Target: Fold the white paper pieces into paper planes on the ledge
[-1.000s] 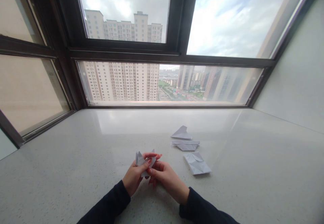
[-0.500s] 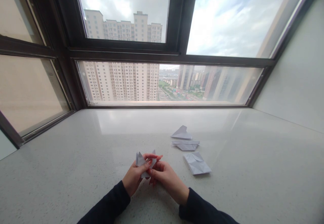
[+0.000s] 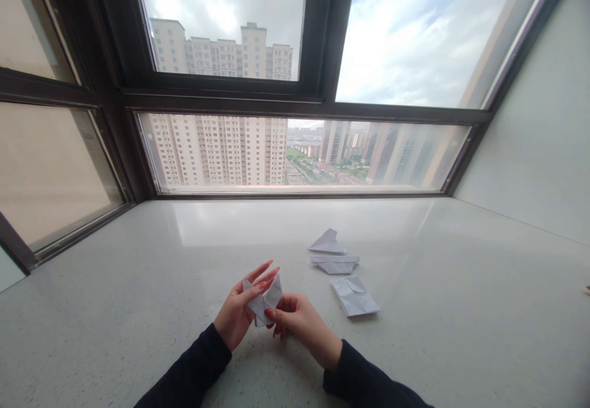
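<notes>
Between my hands is a small piece of folded white paper (image 3: 271, 294) with pointed flaps, held up over the pale speckled sill. My left hand (image 3: 237, 309) grips its left side, thumb across the front and the other fingers stretched out behind. With thumb and fingers, my right hand (image 3: 297, 316) pinches the lower right edge. The paper's back and underside are hidden by the fingers. To the right lies a flat, square folded paper (image 3: 356, 296). Behind it are a boat-like folded paper (image 3: 335, 265) and a paper plane (image 3: 328, 242).
The speckled stone sill (image 3: 138, 297) stretches to a dark window frame (image 3: 299, 196) at the back. A white wall (image 3: 530, 150) bounds it on the right. Tall buildings show through the glass. A small object (image 3: 587, 290) pokes in at the right edge.
My left fingers have lifted and straightened, and the thumb has shifted up. The folded paper has turned, showing more of its right flap. My right hand keeps its pinch low on the paper.
</notes>
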`<state>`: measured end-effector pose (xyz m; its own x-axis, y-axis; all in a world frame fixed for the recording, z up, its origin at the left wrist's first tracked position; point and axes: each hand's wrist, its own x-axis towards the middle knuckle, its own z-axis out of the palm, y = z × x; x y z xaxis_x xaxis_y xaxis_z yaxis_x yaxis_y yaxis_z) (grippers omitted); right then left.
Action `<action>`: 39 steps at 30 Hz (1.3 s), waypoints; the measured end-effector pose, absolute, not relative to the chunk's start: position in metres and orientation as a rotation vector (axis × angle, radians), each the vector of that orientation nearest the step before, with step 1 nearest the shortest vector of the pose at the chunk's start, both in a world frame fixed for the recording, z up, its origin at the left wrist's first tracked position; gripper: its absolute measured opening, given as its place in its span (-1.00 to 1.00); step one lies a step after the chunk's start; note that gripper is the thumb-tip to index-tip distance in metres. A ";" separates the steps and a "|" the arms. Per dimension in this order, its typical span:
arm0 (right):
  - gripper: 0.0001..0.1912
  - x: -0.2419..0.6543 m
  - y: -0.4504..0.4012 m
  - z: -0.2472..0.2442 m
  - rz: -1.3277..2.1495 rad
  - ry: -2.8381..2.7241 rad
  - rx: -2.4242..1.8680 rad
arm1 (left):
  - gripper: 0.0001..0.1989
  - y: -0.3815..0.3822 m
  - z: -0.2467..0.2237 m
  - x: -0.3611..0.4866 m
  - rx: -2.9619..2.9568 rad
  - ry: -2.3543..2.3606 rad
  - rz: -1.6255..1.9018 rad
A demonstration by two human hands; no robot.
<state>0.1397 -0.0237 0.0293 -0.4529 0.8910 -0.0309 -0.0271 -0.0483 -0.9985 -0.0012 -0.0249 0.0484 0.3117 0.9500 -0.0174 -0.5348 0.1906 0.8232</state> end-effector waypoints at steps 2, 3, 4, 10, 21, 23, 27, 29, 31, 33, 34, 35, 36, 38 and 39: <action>-0.62 0.147 -0.025 0.036 1.526 -1.567 -1.025 | -0.57 -0.023 0.049 -0.003 0.824 0.614 1.206; -0.63 0.152 -0.027 0.040 1.481 -1.606 -1.060 | -0.59 -0.023 0.050 -0.003 0.827 0.615 1.217; -0.65 0.158 -0.029 0.044 1.434 -1.639 -1.097 | -0.60 -0.023 0.050 -0.003 0.831 0.620 1.215; -0.72 0.211 -0.059 0.050 1.249 -1.737 -1.433 | -0.68 -0.025 0.049 -0.001 0.871 0.642 1.151; -0.70 0.303 -0.099 0.042 1.233 -1.578 -1.903 | -0.70 -0.030 0.054 0.001 0.901 0.679 1.099; -0.74 0.302 -0.098 0.042 1.152 -1.607 -1.944 | -0.70 -0.031 0.053 0.001 0.910 0.682 1.093; -0.80 0.299 -0.093 0.043 0.834 -1.723 -2.022 | -0.70 -0.031 0.053 0.001 0.920 0.692 1.079; -0.84 0.300 -0.092 0.042 0.720 -1.755 -2.052 | -0.70 -0.031 0.053 0.001 0.927 0.696 1.071; -0.88 0.303 -0.091 0.041 0.694 -1.760 -2.053 | -0.70 -0.032 0.052 0.002 0.938 0.698 1.062; -0.89 0.305 -0.091 0.040 0.710 -1.748 -2.044 | -0.70 -0.032 0.052 0.002 0.948 0.704 1.054; -0.88 0.306 -0.091 0.039 0.725 -1.738 -2.044 | -0.70 -0.032 0.052 0.003 0.952 0.707 1.049; -0.88 0.307 -0.091 0.038 0.738 -1.726 -2.047 | -0.71 -0.032 0.052 0.003 0.953 0.710 1.045; -0.87 0.307 -0.091 0.037 0.749 -1.713 -2.051 | -0.71 -0.033 0.052 0.003 0.955 0.711 1.042; -0.86 0.307 -0.091 0.035 0.767 -1.692 -2.046 | -0.71 -0.033 0.052 0.003 0.957 0.713 1.038; -0.86 0.307 -0.091 0.035 0.773 -1.682 -2.040 | -0.71 -0.032 0.053 0.003 0.958 0.714 1.039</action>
<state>0.3069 -0.0909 0.0349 0.1300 0.9768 -0.1700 0.7651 -0.2079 -0.6095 0.0029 -0.0325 0.0526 0.3582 0.9323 -0.0495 -0.3796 0.1939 0.9046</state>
